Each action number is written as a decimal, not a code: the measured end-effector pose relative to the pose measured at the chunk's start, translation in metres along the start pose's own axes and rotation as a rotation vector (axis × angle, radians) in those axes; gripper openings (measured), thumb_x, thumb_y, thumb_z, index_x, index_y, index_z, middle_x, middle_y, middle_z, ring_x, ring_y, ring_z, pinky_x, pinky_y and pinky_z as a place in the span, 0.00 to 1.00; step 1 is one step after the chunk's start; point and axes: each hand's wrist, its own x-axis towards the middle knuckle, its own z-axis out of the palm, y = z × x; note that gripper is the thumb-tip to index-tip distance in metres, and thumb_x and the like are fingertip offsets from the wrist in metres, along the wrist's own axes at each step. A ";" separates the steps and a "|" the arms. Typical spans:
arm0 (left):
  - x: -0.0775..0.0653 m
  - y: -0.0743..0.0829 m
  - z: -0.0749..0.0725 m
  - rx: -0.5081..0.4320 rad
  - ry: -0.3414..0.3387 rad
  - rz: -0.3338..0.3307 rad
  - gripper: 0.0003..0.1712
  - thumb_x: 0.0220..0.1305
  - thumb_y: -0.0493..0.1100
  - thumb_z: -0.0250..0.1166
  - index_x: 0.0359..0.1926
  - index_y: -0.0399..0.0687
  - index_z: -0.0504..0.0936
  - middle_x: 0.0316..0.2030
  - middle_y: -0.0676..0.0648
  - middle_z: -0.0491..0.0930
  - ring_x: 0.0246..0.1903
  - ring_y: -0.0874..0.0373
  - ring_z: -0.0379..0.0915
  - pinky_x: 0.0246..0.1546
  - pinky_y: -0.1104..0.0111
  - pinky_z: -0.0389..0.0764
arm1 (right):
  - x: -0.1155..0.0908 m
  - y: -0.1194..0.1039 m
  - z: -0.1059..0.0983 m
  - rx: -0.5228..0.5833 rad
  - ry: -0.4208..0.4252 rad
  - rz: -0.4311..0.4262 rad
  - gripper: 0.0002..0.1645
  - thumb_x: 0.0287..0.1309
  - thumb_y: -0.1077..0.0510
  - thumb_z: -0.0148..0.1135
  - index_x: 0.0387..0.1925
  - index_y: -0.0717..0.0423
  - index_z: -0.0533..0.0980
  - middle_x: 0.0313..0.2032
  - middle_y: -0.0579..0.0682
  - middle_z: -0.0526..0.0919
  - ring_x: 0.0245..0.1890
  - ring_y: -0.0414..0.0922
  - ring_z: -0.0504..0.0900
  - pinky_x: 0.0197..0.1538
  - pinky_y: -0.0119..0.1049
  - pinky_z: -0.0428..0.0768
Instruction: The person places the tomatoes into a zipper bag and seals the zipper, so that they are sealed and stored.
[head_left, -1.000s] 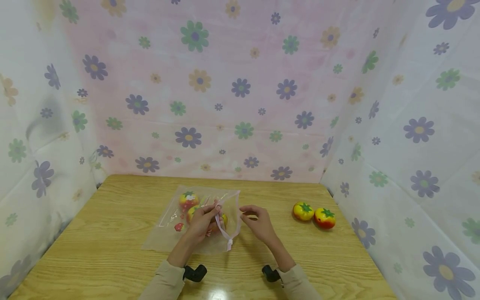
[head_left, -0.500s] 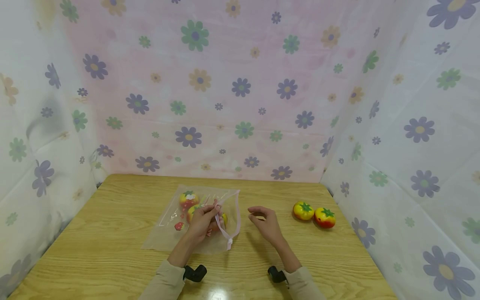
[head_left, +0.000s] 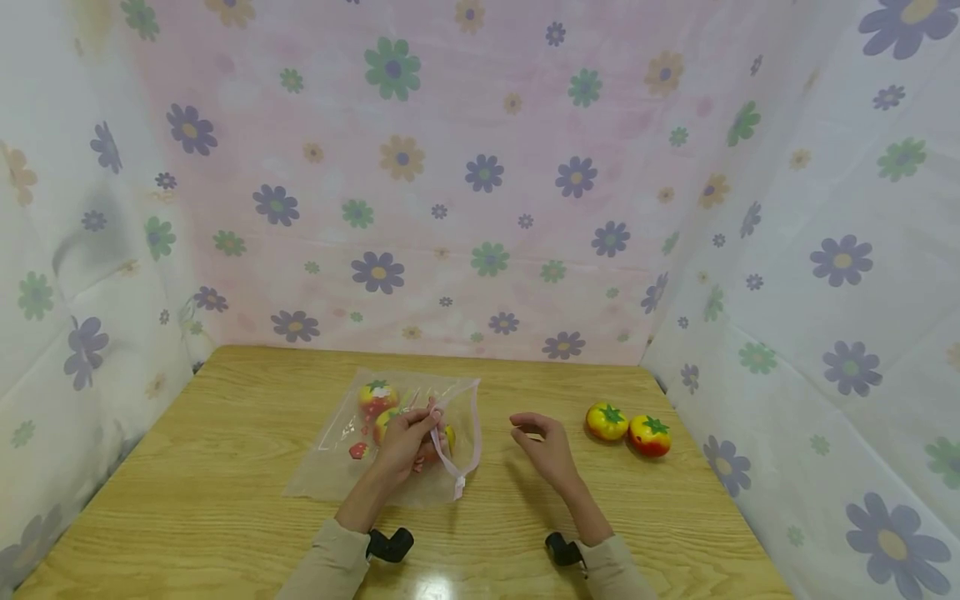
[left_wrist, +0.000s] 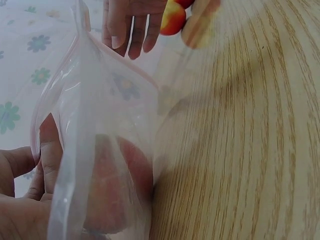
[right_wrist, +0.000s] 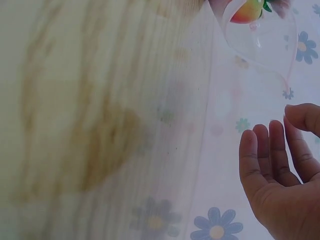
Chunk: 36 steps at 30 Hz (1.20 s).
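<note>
Flowered curtain (head_left: 450, 167) round three sides, wood-grain table (head_left: 225, 417) under the work. Clear zip bag (head_left: 345, 442) lies on the table left of centre, mouth to our right, pink rim (head_left: 477, 425) gaping. We count three tomatoes inside: upper tomato (head_left: 377, 398), middle tomato (head_left: 384, 423), and one partly behind our fingers near the mouth. Two loose tomatoes, yellow one (head_left: 606, 422) and redder one (head_left: 649, 437), sit side by side at far right.

Left hand (head_left: 401, 450) pinches the rim, thumb one side, finger the other. Right hand (head_left: 550, 450) is off the bag, holding nothing; fingers loosely curved, thumb near index.

Step in hand, our read: hold the mouth wide. To do it well, we should pinch the near lip only and lift it, so the film doesn't collapse. Watch the zip tab (head_left: 459, 487) at the near corner; we don't want it snagged. Film looks limp, so go gently, and let the tomato near the mouth sit deeper or it may roll out.
</note>
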 end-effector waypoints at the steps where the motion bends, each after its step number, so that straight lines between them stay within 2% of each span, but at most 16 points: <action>1: 0.000 0.000 0.000 0.001 0.000 -0.001 0.18 0.76 0.47 0.61 0.48 0.32 0.81 0.24 0.50 0.85 0.14 0.64 0.68 0.11 0.71 0.59 | 0.000 0.000 -0.001 0.000 0.000 0.008 0.13 0.65 0.70 0.64 0.50 0.72 0.81 0.51 0.69 0.83 0.46 0.46 0.84 0.46 0.27 0.83; 6: 0.000 0.000 0.000 0.010 0.009 -0.003 0.17 0.76 0.46 0.61 0.46 0.33 0.82 0.24 0.50 0.84 0.13 0.64 0.64 0.11 0.71 0.59 | -0.001 0.003 -0.007 0.014 -0.003 0.038 0.13 0.66 0.68 0.64 0.50 0.71 0.81 0.52 0.68 0.83 0.46 0.43 0.83 0.46 0.25 0.82; 14: -0.002 0.000 0.001 0.015 0.002 0.004 0.16 0.75 0.47 0.61 0.43 0.35 0.81 0.22 0.51 0.84 0.11 0.63 0.56 0.10 0.72 0.59 | -0.003 0.007 -0.015 -0.012 0.034 0.017 0.13 0.66 0.67 0.65 0.49 0.71 0.81 0.51 0.67 0.83 0.46 0.44 0.83 0.46 0.26 0.82; 22: -0.003 0.000 0.002 0.022 0.027 0.007 0.16 0.75 0.47 0.62 0.46 0.35 0.82 0.24 0.51 0.84 0.13 0.64 0.65 0.11 0.72 0.60 | -0.002 0.008 -0.027 -0.052 0.040 0.040 0.13 0.66 0.68 0.65 0.50 0.71 0.81 0.51 0.68 0.83 0.46 0.45 0.84 0.47 0.28 0.82; 31: -0.003 -0.001 0.001 0.032 0.027 0.008 0.16 0.75 0.47 0.62 0.46 0.35 0.82 0.24 0.51 0.84 0.14 0.65 0.69 0.10 0.71 0.59 | -0.001 0.009 -0.042 -0.141 0.077 0.059 0.14 0.67 0.67 0.64 0.51 0.70 0.81 0.52 0.67 0.83 0.49 0.52 0.84 0.52 0.38 0.84; 36: -0.002 0.000 0.001 0.020 0.018 0.008 0.17 0.75 0.47 0.62 0.48 0.34 0.81 0.24 0.52 0.84 0.15 0.65 0.71 0.10 0.71 0.60 | 0.000 0.013 -0.054 -0.162 0.101 0.081 0.15 0.68 0.66 0.63 0.53 0.70 0.80 0.53 0.67 0.83 0.50 0.51 0.83 0.53 0.36 0.83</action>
